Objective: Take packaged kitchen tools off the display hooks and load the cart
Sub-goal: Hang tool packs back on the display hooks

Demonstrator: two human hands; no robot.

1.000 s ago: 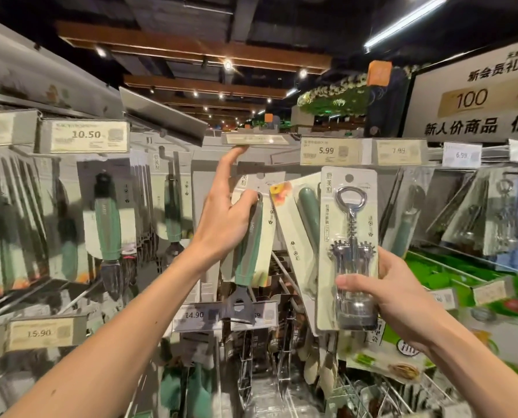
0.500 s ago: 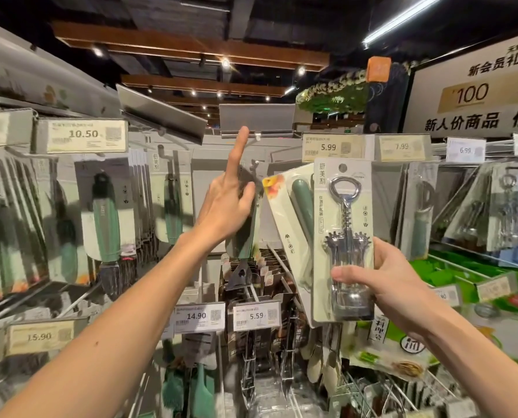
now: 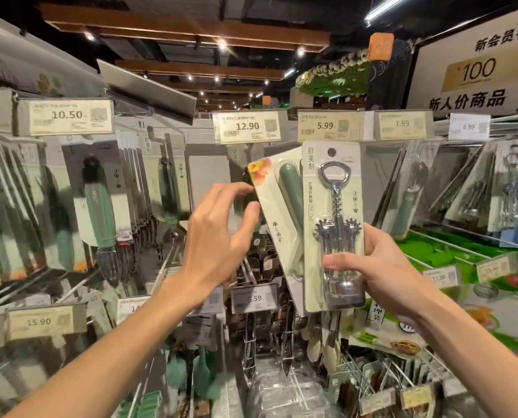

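The two forearms are cut off by the lower edge. The right hand [image 3: 381, 276] is wrapped round the lower end of a carded corkscrew pack [image 3: 333, 188], with the thumb laid across the front. The pack is held upright before the display, clear of any hook. A green-handled pack [image 3: 274, 212] is fanned out behind it and tilted left. Its lower end is hidden, so how it is held cannot be made out.

The left hand [image 3: 218, 236] is raised just beside that pack's left edge, fingers half curled with a narrow gap to the thumb. A dark shape lies behind the fingertips, and through the blur it cannot be told whether anything is pinched.

Open room is left between the forearms, above the wire racks [image 3: 251, 351]. Farther back, the 12.90 tag [image 3: 247, 126] and the 5.99 tag [image 3: 327, 125] are fixed along the rail, and the hanging tools [image 3: 101, 212] at the left are smeared. The banner [image 3: 478, 70] is cut off at the right edge.
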